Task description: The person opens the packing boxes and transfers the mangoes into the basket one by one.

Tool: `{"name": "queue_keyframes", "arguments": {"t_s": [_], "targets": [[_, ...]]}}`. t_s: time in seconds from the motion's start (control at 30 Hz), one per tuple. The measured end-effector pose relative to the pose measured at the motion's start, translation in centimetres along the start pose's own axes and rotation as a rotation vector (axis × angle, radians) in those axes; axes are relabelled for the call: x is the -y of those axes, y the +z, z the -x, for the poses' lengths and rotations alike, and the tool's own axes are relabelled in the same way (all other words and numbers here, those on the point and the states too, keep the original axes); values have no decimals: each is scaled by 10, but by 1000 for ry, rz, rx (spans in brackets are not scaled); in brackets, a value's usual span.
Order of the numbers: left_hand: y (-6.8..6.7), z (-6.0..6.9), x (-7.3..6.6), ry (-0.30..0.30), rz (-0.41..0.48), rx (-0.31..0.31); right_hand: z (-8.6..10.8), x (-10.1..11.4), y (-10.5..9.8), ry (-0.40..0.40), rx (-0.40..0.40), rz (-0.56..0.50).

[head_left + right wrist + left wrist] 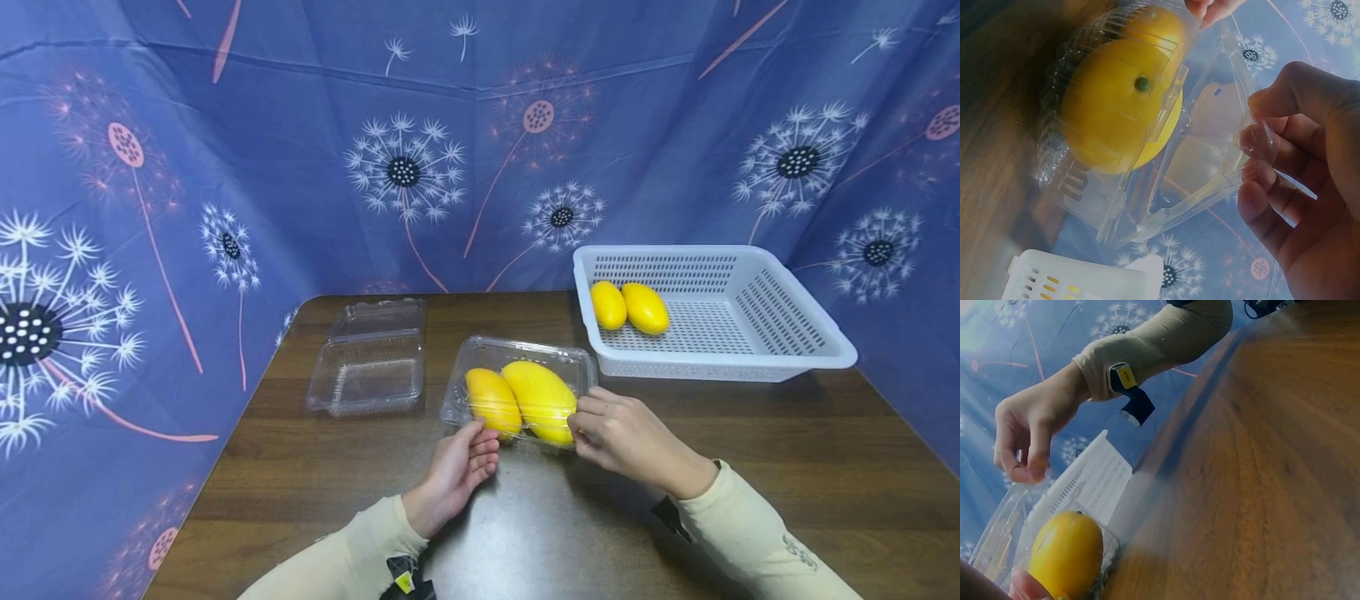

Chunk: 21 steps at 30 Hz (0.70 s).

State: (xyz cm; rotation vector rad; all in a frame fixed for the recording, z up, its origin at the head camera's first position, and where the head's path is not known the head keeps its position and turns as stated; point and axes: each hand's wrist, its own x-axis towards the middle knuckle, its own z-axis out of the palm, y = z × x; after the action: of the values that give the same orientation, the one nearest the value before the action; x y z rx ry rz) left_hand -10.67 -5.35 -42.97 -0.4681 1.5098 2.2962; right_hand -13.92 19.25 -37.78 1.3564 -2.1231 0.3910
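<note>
Left of the basket (727, 362), a box (456, 404) of mangoes (538, 396) is pinched by its lid (1210, 195) in the right grip (626, 437), touched by the relaxed left grip (456, 468); buckling is risked by twisting.

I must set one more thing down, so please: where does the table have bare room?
The table is bare between the white basket and the right sleeve, and between the empty container and the left sleeve. Around the mango container, left hand, right hand and basket crowd; only a narrow strip separates the two containers.
</note>
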Motion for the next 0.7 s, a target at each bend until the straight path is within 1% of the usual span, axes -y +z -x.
{"name": "queue_keyframes", "arguments": {"t_s": [0.2, 0.53, 0.7], "targets": [[-3, 2, -2, 12, 6, -3, 1, -1, -1, 8, 4, -5], [-2, 4, -3, 8, -2, -3, 7, -3, 0, 101, 79, 49], [-2, 4, -3, 14, 0, -11, 8, -2, 4, 113, 59, 79]]}}
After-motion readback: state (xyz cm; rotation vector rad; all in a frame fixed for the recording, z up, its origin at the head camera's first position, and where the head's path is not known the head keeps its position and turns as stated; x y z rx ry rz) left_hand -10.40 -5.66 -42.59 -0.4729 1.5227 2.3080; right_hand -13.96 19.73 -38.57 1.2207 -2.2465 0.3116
